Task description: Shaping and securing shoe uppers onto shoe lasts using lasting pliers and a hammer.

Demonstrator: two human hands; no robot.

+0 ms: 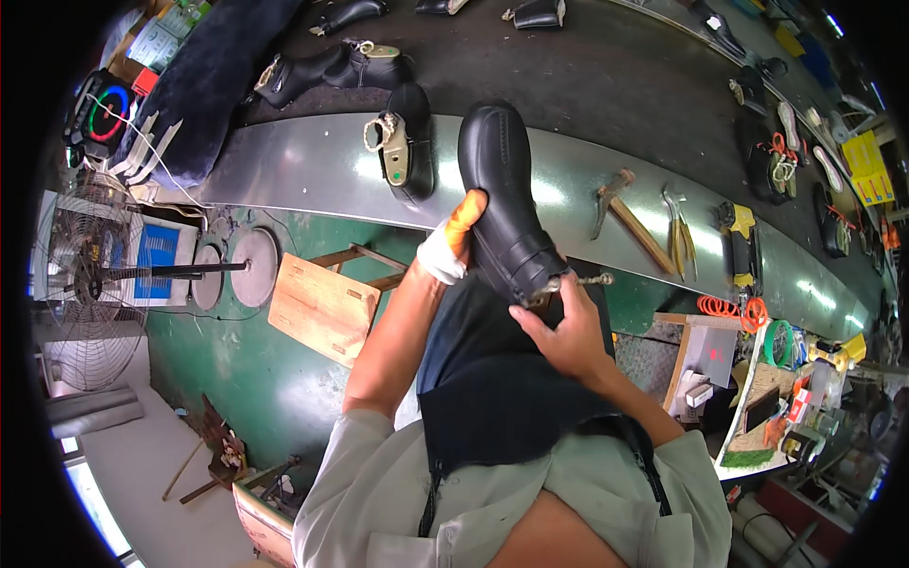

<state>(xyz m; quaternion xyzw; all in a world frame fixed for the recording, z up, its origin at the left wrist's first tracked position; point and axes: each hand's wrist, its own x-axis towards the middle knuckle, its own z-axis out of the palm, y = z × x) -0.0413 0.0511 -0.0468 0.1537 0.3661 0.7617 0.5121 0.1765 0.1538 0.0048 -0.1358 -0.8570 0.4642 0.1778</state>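
A black leather shoe (499,185) is held over my lap, toe pointing away from me and its heel end toward me. My left hand (454,237), in a white and orange glove, is closed around the shoe's left side. At the heel end, my bare right hand (573,331) grips the shoe with thumb and fingers around its opening. A short twisted cord (597,279) sticks out beside the right fingers. Left of the held shoe, another black shoe (413,142) lies on the bench's metal edge, its pale last showing with a looped cord.
The metal bench edge (322,175) curves in front of me. On it at right lie a hammer (639,232), pliers (679,237) and a yellow-black power tool (740,246). More black shoes (303,76) sit on the dark belt. A wooden stool (322,308) and fan (95,275) stand at left.
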